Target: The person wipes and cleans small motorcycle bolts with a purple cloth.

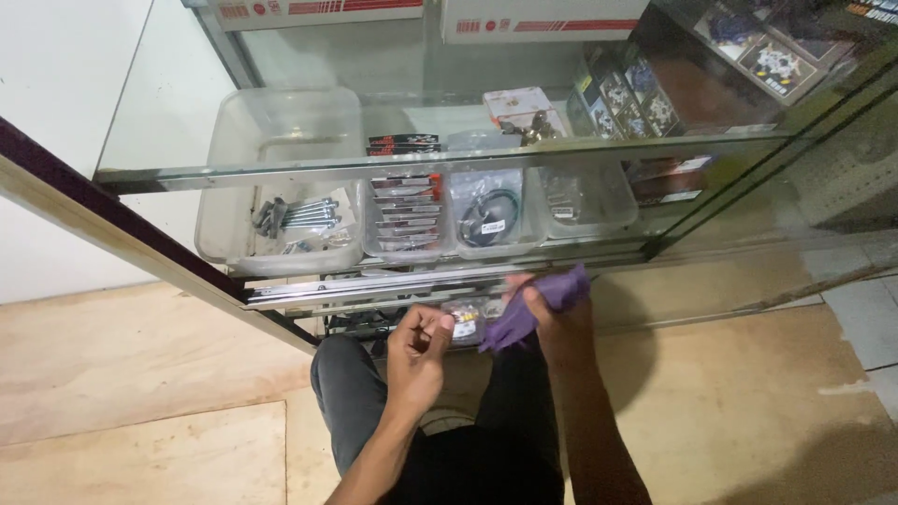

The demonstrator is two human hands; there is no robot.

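My right hand [554,318] grips a crumpled purple cloth [533,309] just below the front edge of a glass shelf. My left hand [418,348] is loosely curled beside it, with its fingers touching a small clear plastic packet [464,324] with a white label. Whether that hand really holds the packet is hard to tell. Both hands hover above my knees in dark trousers [351,393], in front of the bottom of a glass display cabinet [449,159].
Inside the cabinet stand clear plastic bins: one with bolts [297,217], one with stacked packets [406,210], one with a bagged black ring [487,217]. Boxes sit on the upper shelves. A metal rail [374,285] fronts the lowest shelf. Plywood flooring [140,374] lies around me.
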